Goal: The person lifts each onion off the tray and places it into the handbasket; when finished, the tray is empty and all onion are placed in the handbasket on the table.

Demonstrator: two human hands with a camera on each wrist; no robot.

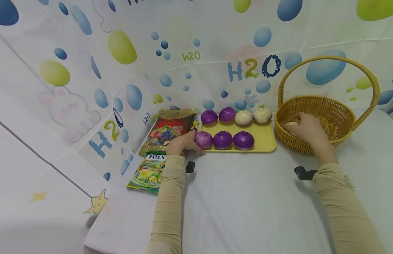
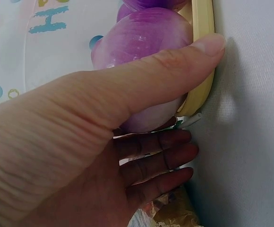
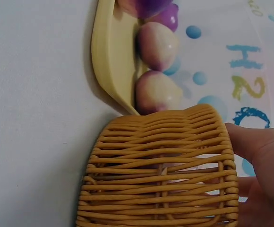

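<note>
My left hand (image 1: 183,141) is at the left end of a yellow tray (image 1: 265,141). Its thumb lies across a light purple onion (image 1: 203,139) and the tray's edge, while the other fingers extend beside the onion, loosely straight. Darker purple onions (image 1: 243,140) and two whitish onions (image 1: 262,115) sit in the tray. Inside the left part of a wicker basket (image 1: 314,100), my right hand (image 1: 307,128) holds a pale round object (image 1: 291,124), mostly covered by the fingers. In the right wrist view the basket's side hides most of that hand.
Left of the tray lie a red and gold fruit-candy bag (image 1: 171,128) and a green Fox's candy bag (image 1: 149,173). The basket's tall handle (image 1: 330,58) arches above it. A patterned cloth (image 1: 215,46) hangs behind the white-covered table (image 1: 241,197).
</note>
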